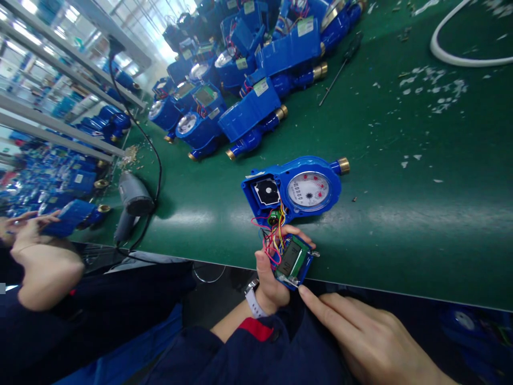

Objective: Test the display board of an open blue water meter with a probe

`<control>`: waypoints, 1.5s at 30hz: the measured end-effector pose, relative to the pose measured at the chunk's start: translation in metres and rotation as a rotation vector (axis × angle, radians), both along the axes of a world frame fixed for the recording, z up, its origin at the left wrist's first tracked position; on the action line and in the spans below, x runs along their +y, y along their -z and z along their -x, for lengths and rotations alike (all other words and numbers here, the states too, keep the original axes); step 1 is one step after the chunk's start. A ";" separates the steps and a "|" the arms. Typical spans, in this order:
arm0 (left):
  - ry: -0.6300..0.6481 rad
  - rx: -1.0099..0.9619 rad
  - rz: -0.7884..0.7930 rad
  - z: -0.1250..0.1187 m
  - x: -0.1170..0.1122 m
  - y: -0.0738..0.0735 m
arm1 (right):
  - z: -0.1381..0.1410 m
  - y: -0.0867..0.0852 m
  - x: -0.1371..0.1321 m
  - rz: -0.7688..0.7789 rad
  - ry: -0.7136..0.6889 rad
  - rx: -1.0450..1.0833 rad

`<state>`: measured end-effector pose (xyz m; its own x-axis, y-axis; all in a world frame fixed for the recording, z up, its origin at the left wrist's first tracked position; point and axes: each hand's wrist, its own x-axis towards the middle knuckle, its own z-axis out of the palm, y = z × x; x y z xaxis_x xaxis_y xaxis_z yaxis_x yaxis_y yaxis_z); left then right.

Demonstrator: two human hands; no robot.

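My left hand (272, 286) is closed round a display circuit board (292, 258) in a blue casing, with its screen turned up. Thin coloured wires (274, 240) run from it to a blue water meter (308, 190) lying on the bench. The meter's square compartment (267, 191) is uncovered, and its round dial faces up. With fingers stretched out, my right hand (360, 331) puts its index fingertip at the board's lower corner, by a small shiny metallic piece (294, 280). My right thumb is hidden.
Several blue meters (248, 115) stand crowded at the back of the green bench (385, 224). A screwdriver (340, 68) lies right of them. At left are a grey heat gun (134, 195) with a black cable and a co-worker's hands (30, 230) on another meter. A white tube (441, 51) curves at top right.
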<state>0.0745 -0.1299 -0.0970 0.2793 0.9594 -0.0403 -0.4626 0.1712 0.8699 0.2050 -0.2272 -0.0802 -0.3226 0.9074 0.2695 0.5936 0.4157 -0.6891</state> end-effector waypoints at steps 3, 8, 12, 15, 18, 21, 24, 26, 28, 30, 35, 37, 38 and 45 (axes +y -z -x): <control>-0.022 0.002 0.025 -0.002 0.001 -0.002 | 0.007 -0.005 0.005 0.162 0.024 0.336; -0.041 -0.016 0.087 -0.006 0.004 -0.006 | 0.018 -0.007 0.007 0.398 0.103 0.514; -0.001 -0.060 0.130 -0.005 0.008 -0.008 | 0.010 -0.009 0.005 0.717 0.033 0.620; 0.013 -0.071 0.140 -0.003 0.008 -0.008 | -0.004 -0.011 0.000 0.801 0.002 0.679; 0.023 -0.062 0.143 -0.002 0.007 -0.007 | -0.019 -0.011 -0.007 0.645 -0.002 0.527; 0.032 -0.060 0.132 -0.001 0.006 -0.006 | -0.028 -0.009 -0.010 0.407 -0.035 0.289; 0.032 -0.063 0.114 -0.001 0.006 -0.005 | -0.029 -0.008 -0.007 0.131 -0.068 0.055; 0.015 -0.062 0.095 -0.002 0.006 -0.005 | -0.028 -0.009 -0.004 -0.012 -0.078 -0.107; -0.016 -0.054 0.081 -0.004 0.006 -0.006 | -0.026 -0.012 -0.002 -0.061 -0.068 -0.196; -0.053 -0.048 0.066 -0.006 0.006 -0.007 | -0.023 -0.017 -0.001 -0.019 -0.037 -0.155; -0.095 -0.050 0.041 -0.008 0.005 -0.007 | -0.018 -0.022 -0.005 0.083 0.009 -0.068; -0.088 -0.050 0.047 -0.008 0.004 -0.006 | -0.017 -0.019 -0.007 0.070 0.001 -0.143; -0.082 -0.052 0.048 -0.008 0.004 -0.005 | -0.016 -0.017 -0.007 0.070 -0.008 -0.178; 0.025 -0.011 0.049 -0.009 -0.002 -0.005 | -0.003 -0.013 0.010 0.233 -0.094 -0.125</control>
